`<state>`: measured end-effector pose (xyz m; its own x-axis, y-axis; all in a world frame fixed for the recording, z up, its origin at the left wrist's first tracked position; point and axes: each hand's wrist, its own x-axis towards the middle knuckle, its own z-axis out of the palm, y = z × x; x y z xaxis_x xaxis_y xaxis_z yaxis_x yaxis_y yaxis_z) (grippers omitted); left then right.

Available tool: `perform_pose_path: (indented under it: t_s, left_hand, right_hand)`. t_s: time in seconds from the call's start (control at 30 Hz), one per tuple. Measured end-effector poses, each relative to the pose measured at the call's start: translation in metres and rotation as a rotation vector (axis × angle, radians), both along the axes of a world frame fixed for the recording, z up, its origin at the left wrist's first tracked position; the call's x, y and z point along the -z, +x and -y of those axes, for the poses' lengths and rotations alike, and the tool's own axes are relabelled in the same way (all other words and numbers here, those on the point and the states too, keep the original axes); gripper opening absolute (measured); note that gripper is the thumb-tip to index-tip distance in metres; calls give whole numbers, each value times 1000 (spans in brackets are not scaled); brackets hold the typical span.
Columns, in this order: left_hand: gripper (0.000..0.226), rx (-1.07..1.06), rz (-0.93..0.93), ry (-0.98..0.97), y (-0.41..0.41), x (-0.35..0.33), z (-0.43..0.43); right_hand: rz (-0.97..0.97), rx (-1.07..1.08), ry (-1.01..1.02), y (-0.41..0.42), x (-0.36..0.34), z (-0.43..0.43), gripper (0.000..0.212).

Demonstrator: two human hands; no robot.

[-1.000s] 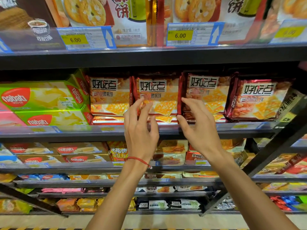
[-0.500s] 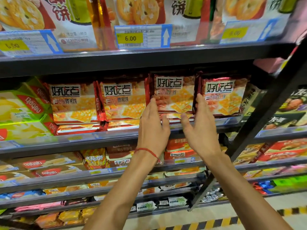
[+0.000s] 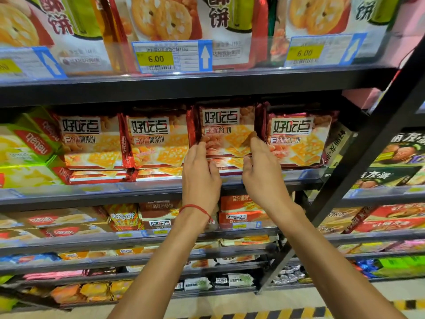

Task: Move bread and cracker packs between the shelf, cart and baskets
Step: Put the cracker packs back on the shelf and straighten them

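dark shelf [image 3: 92, 199] bears a glossy red cracker pack [image 3: 226, 134], left hand [image 3: 200, 173] and right hand [image 3: 264, 174] gripping its sides.

Top-shelf biscuit packs [image 3: 161, 19] cut off by upper edge

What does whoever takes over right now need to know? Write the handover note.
Left hand: grips the lower left edge of the third red cracker pack in the row.
Right hand: grips the same pack's lower right edge.
Position: the cracker pack stands on the shelf, on top of a flat pack and beside a matching pack to its right. It has not yet been pulled out.
Done: the pack is taken in both hands.
Left: draw it out and carry it to the cart or a basket. Neither is in view.
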<state>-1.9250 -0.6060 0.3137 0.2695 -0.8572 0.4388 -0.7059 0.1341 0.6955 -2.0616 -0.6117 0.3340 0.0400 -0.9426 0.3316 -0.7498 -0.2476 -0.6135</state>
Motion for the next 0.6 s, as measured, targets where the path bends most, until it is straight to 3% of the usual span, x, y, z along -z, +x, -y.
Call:
perform_pose_path:
  t_s: [0.2,0.4,0.5,0.6]
  left_hand:
    - [47,-29,55,17,-1,-1,0]
    - [50,-113,212,95,-9,-4,-4]
    - [49,-114,205,80,-7,-5,-5]
    - [51,-93,170,52,-4,-4,-7]
  right_hand:
    - [-7,-35,54,-5,-6,6,46]
    - [-21,-20,54,-7,-9,2,52]
    - [-83,-8,57,-5,-7,1,48]
    - [-89,-28,69,-5,-7,-1,58]
